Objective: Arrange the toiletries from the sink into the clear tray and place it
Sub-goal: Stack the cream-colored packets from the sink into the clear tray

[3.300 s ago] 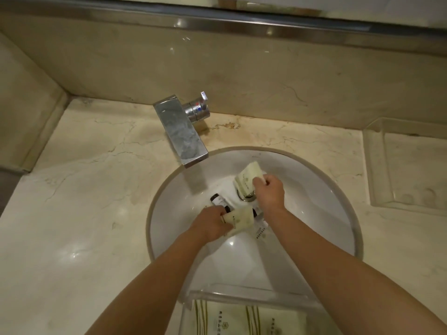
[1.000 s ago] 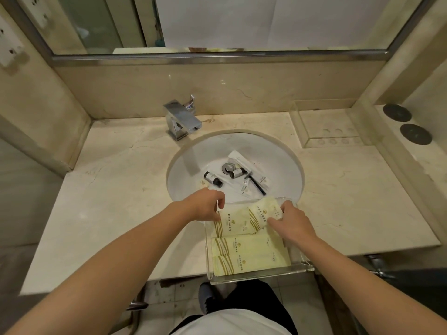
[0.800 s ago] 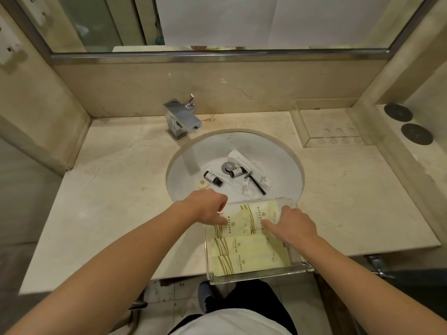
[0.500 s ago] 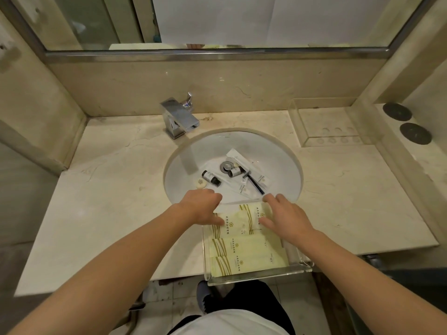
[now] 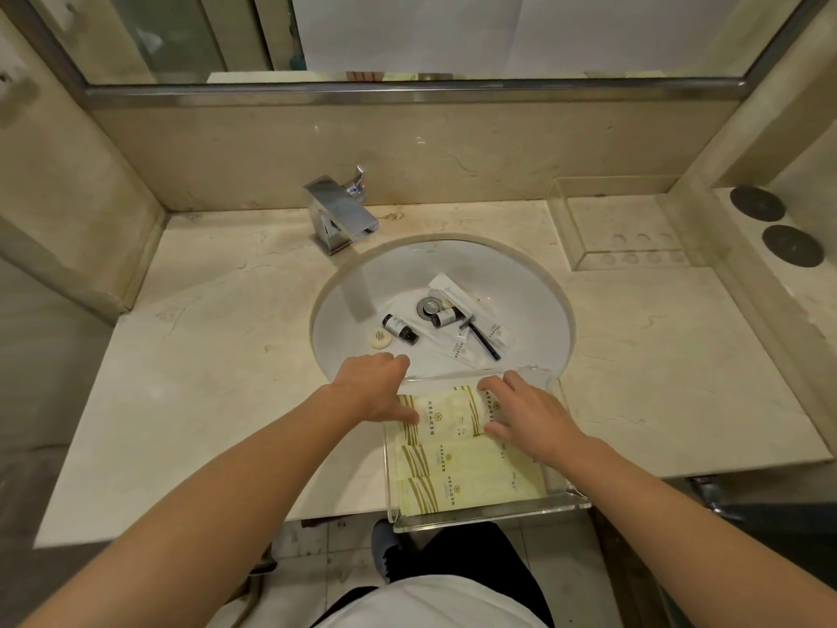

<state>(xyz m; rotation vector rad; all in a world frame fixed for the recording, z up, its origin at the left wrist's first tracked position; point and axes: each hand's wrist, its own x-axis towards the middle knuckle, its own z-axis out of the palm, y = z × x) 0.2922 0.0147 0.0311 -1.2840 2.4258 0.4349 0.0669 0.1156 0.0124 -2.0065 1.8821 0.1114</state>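
A clear tray (image 5: 491, 514) sits at the counter's near edge, partly over the white sink (image 5: 344, 310). Several pale yellow packets (image 5: 453, 464) lie flat in it. My left hand (image 5: 373, 392) rests on the far-left packet, thumb touching it. My right hand (image 5: 530, 412) presses with spread fingers on the far-right packet (image 5: 471, 410). In the sink lie two small dark-capped bottles (image 5: 399, 329) (image 5: 446, 316), a round soap (image 5: 382, 339), a black razor (image 5: 482, 339) and white sachets (image 5: 471, 305).
A chrome faucet (image 5: 337, 215) stands behind the sink. A second clear tray (image 5: 620, 224) sits at the back right of the marble counter (image 5: 204, 355). Two dark round discs (image 5: 774, 224) lie on the right ledge. A mirror spans the back wall.
Both hands carried packets from the sink into the tray. Over the last second they laid the far packets flat, and my right hand spread its fingers over one.
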